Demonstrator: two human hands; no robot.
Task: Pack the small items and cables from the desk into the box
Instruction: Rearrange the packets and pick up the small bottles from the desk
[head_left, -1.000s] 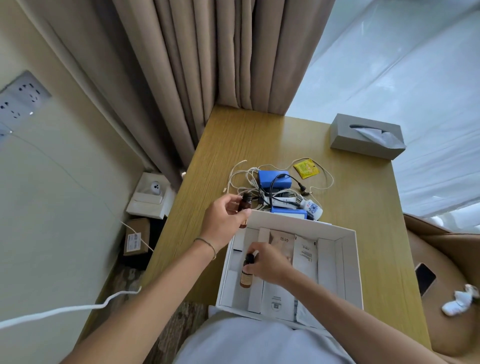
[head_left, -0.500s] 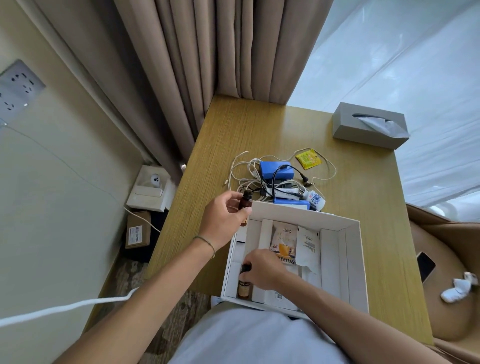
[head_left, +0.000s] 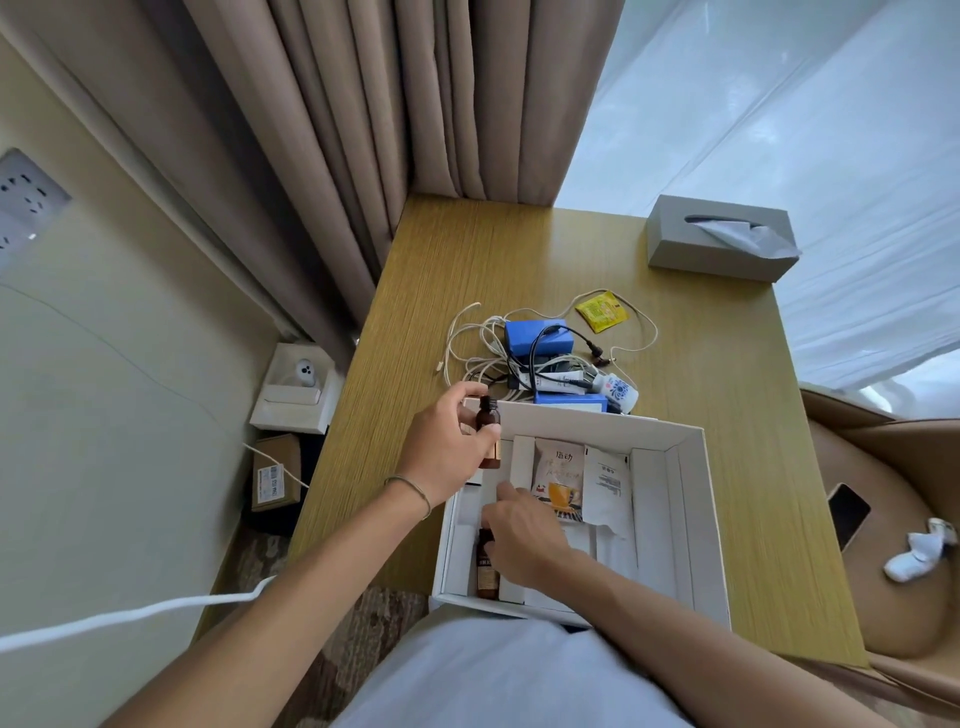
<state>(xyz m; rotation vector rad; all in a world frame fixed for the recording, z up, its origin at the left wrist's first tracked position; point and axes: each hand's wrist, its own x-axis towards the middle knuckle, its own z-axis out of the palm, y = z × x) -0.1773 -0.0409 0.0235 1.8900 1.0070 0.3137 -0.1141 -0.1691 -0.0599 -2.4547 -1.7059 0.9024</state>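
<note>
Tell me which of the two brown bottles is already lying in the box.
The brown bottle under the right hand, lying in the box's left compartment near the front wall. The other bottle is upright in the left hand, over the box's back corner.

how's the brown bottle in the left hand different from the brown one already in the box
The bottle in the left hand is held up at the far left corner of the white box, roughly upright, black cap showing. The bottle in the box lies flat in the left-most slot, its top hidden under the right hand. The left hand grips the first one; the second rests on the box floor. Both are small, amber-brown and seem the same kind.
</note>
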